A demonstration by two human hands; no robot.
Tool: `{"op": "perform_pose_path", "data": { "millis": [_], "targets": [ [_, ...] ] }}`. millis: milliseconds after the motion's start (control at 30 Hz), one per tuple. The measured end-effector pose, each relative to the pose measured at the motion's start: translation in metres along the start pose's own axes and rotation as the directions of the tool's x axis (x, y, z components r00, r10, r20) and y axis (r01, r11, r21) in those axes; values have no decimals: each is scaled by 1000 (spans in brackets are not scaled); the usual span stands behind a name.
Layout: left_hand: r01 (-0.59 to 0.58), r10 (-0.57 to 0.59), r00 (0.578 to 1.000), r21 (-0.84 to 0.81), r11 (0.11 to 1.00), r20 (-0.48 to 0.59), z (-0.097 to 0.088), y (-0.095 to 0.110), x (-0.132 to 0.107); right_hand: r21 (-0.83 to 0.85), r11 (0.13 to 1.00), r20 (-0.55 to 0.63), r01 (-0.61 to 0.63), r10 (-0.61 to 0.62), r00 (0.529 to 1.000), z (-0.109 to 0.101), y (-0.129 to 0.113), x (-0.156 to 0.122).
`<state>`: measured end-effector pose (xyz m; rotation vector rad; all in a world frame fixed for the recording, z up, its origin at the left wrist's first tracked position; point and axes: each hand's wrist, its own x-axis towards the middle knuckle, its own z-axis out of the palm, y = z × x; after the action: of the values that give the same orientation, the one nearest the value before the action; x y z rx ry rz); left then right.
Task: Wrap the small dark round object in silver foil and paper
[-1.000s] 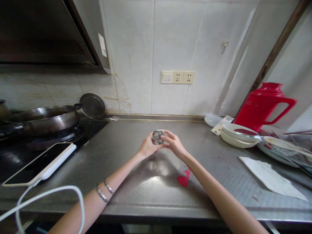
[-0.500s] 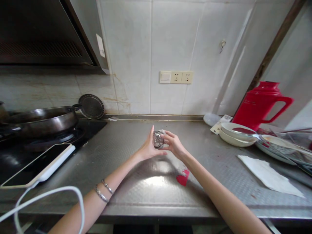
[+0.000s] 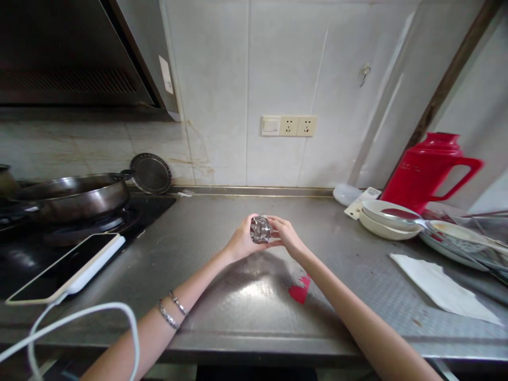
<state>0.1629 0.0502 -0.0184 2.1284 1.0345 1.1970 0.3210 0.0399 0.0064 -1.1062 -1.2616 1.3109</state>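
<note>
Both my hands meet above the middle of the steel counter (image 3: 222, 296). Between them is a small crumpled shiny wrapper (image 3: 260, 229), silvery and crinkled. My left hand (image 3: 240, 243) cups it from the left with fingers curled round it. My right hand (image 3: 286, 235) pinches it from the right with closed fingertips. Two thin bracelets (image 3: 170, 309) sit on my left wrist. A small red scrap (image 3: 299, 291) lies on the counter just below my right forearm.
At left, a dark pan (image 3: 71, 196) sits on the stove, with a phone (image 3: 67, 267) on a white cable (image 3: 79, 323) at the counter's front. At right stand a red thermos jug (image 3: 431, 169), stacked bowls and plates (image 3: 391, 217) and a white paper sheet (image 3: 436, 288).
My left hand's fingers, raised and spread half a second ago, have curled back round the wrapper. Both hands stay over the same spot.
</note>
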Motion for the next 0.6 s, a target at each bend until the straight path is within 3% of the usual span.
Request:
{"op": "perform_pose_path", "data": {
  "millis": [133, 233, 400, 600],
  "targets": [
    [40, -41, 999, -54, 998, -10, 2, 1, -2, -170, 984, -48, 44, -53, 997, -6, 3, 8],
    [57, -59, 998, -119, 991, -10, 3, 1, -2, -216, 964, -43, 155, -168, 985, -10, 7, 14],
    [70, -79, 996, -238, 969, -30, 4, 1, -1, -242, 889, 7, 390, -400, 916, -10, 12, 19],
    [72, -75, 997, -260, 963, -1, 7, -2, -2, -288, 836, -57, 467, -502, 863, -14, 13, 22]
  ]
}}
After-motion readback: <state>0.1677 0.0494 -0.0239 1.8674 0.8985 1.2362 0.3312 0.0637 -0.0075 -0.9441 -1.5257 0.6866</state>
